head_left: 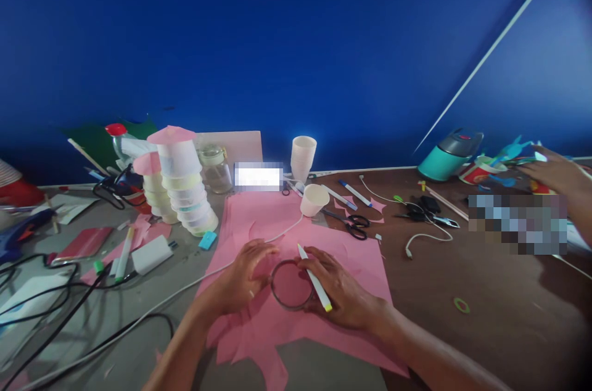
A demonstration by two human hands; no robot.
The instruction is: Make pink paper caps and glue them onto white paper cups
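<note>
Between both sets of fingers lies a thin dark ring [290, 285], a round hoop flat on pink paper [259, 218]. Left hand [245, 277] fingers are spread, tips pressing its left rim; right hand [340, 289] fingers pinch a white marker with yellow cap [315, 280] against its right rim, on the counter [485, 292]

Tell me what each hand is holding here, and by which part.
The right hand holds a white marker by its barrel, near the yellow end. The left hand presses the rim of a clear ring flat on the pink paper.
</note>
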